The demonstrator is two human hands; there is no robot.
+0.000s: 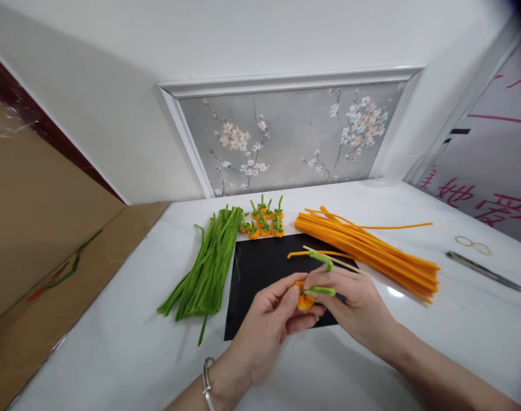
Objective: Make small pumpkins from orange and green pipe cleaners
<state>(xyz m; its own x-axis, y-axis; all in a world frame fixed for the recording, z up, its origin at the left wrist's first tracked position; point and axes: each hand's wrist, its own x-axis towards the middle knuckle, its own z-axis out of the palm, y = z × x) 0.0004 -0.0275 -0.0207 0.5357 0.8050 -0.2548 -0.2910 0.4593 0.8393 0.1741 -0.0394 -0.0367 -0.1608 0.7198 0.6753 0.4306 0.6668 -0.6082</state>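
Observation:
My left hand (273, 311) is closed around a small orange pipe-cleaner pumpkin (303, 301), thumb on its near side. Fingers of my right hand (350, 297) pinch a green pipe cleaner (322, 291) at the pumpkin's top; its bent ends stick out to the right and upward. Beneath both hands lies a black mat (260, 274). On the mat, just beyond my right hand, are a thin wooden stick (335, 260) and a single orange pipe cleaner (298, 254). My fingertips partly hide the pumpkin.
Left of the mat lies a bundle of green pipe cleaners (213, 268); to the right, a bundle of orange pipe cleaners (371, 251). Several finished pumpkins (264, 220) stand behind the mat. Tweezers (487, 272) and two rings (473, 245) lie far right. Cardboard (67, 285) borders the left.

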